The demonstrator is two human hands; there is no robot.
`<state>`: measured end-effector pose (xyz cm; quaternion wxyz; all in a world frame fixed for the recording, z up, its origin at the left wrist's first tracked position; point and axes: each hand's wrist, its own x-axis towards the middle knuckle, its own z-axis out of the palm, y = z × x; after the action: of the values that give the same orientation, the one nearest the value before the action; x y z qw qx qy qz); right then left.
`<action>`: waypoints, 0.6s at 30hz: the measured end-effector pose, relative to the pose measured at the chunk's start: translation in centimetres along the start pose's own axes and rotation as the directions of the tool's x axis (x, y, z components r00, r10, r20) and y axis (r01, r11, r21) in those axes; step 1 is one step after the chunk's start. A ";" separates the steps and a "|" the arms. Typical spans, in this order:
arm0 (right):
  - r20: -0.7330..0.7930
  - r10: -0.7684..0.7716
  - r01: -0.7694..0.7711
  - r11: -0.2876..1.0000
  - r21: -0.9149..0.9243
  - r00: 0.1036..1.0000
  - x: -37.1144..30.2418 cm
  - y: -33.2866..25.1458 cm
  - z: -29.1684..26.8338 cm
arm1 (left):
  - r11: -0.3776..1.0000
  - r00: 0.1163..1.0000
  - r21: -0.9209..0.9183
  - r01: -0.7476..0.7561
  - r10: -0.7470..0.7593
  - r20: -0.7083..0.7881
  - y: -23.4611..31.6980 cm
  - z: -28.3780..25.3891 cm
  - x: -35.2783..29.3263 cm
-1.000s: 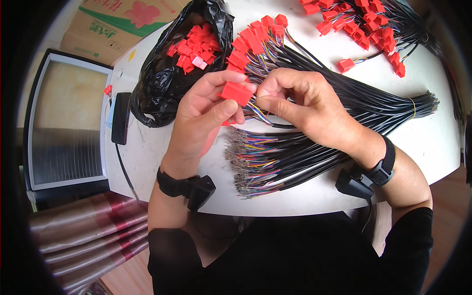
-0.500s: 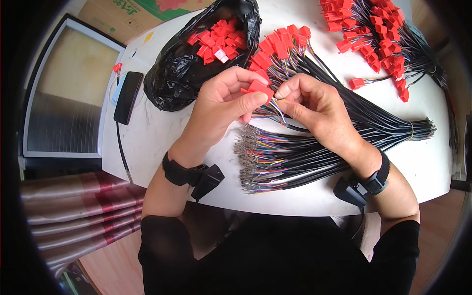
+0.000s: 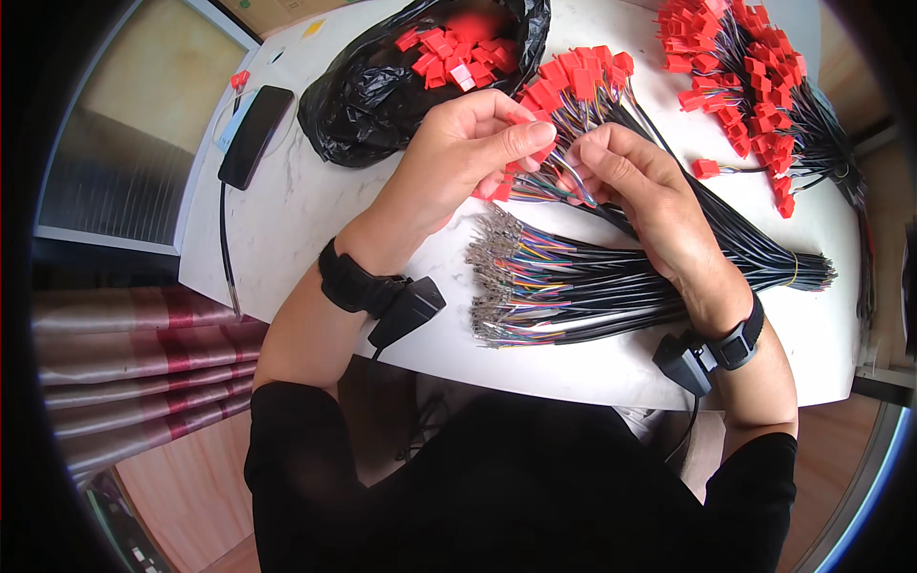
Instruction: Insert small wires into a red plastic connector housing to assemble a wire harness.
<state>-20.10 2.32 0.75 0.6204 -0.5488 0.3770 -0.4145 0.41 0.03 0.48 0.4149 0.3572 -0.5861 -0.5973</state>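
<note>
A red plastic connector housing [image 3: 543, 151] is pinched between the thumb and fingers of my left hand [image 3: 468, 143], which partly cover it. Thin coloured wires [image 3: 577, 181] run from its right side toward my right hand [image 3: 642, 181]. The thumb and forefinger of that hand are closed in a pinch beside the wires; the tips seem to hold one thin wire, though the grip is partly hidden. Just below my hands lies a bundle of black cables [image 3: 611, 286] with bare metal terminals [image 3: 495, 277] at its left end. Behind them, cables fitted with red connectors [image 3: 583, 72] fan out.
A black plastic bag [image 3: 358, 110] holding loose red housings [image 3: 463, 57] sits at the back left. At the far right lies another bundle with red connectors [image 3: 764, 95]. A phone [image 3: 256, 138] rests on the white table [image 3: 287, 229] near its left edge. Black devices are strapped to both wrists.
The whole view has shifted and tilted slightly. My right fingertips have drawn a little away from the connector, and the wires between the hands show more. The left hand keeps its hold.
</note>
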 end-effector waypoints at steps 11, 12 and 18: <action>-0.040 -0.161 0.137 0.929 -0.344 0.986 -1.0 0.2 1.0 | 0.995 1.000 -0.094 -0.024 0.022 -0.017 -0.4 1.1 -0.2; -0.047 -0.127 0.102 0.924 -0.368 0.991 -1.2 -0.2 1.2 | 0.996 1.000 -0.091 -0.019 0.018 -0.017 -0.4 1.2 -0.2; -0.049 -0.162 0.138 0.936 -0.325 0.986 -0.8 1.3 1.0 | 0.998 0.999 -0.051 -0.047 0.045 -0.029 -1.1 1.3 -0.1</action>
<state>-19.35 3.53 -0.44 0.4754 -0.6534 0.4192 -0.4140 -0.84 0.60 -0.49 0.4458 0.3409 -0.5727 -0.5976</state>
